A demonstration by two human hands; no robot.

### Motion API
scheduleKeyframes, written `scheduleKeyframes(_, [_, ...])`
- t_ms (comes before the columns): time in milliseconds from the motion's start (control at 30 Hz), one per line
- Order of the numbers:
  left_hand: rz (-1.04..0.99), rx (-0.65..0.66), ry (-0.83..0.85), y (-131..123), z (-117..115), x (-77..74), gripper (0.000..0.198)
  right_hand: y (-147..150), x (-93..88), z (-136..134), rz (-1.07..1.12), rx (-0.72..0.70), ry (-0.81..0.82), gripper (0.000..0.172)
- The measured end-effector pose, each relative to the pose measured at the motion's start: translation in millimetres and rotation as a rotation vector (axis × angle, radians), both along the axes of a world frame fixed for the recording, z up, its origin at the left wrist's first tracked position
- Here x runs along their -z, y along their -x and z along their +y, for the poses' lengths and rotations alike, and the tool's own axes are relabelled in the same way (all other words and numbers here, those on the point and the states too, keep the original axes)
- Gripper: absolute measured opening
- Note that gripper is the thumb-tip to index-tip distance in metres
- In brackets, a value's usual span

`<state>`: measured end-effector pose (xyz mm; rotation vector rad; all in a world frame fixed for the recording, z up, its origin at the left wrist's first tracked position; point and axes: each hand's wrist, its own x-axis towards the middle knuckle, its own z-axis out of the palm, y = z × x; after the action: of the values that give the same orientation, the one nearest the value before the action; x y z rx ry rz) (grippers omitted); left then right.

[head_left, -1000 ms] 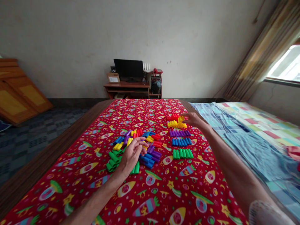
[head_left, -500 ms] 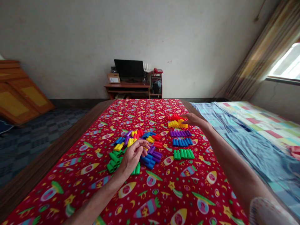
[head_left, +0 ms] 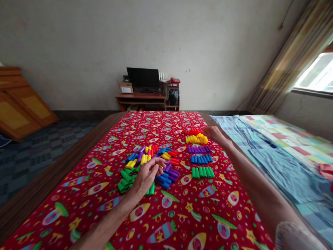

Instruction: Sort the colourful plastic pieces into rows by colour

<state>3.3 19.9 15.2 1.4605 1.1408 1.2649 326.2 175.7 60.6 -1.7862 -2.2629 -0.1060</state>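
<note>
My left hand (head_left: 149, 171) hangs over a mixed pile of plastic tube-shaped blocks, fingers loosely bent and apart, with no block visible in it. In that pile are green blocks (head_left: 127, 180), blue blocks (head_left: 164, 180), purple blocks (head_left: 172, 172) and red blocks (head_left: 174, 161). My right hand (head_left: 214, 134) is just right of the red row (head_left: 194, 132) and the yellow row (head_left: 196, 139), fingers slightly apart and seemingly holding nothing. Nearer me lie a purple row (head_left: 199, 149), a blue row (head_left: 201, 159) and a green row (head_left: 203, 172).
A red patterned cloth (head_left: 166, 205) covers the table, whose brown edge (head_left: 65, 170) shows at left. Alongside on the right is a bed (head_left: 281, 152) with a checked cover. A desk (head_left: 142, 98) with a monitor (head_left: 143, 79) stands against the far wall.
My right hand has drawn back slightly to the right from the yellow row, uncovering its right end. The left hand stays almost still over the pile.
</note>
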Motion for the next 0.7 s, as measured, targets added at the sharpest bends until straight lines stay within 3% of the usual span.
scheduleKeyframes(300, [0.025, 0.02, -0.01, 1.3, 2.1, 8.1, 0.017, 22.9, 5.0, 4.7, -0.12, 0.173, 0.094, 0.04])
scheduleKeyframes(700, [0.022, 0.002, 0.001, -0.4, 1.5, 4.2, 0.015, 31.1, 16.2, 2.7, -0.098, 0.178, 0.096, 0.033])
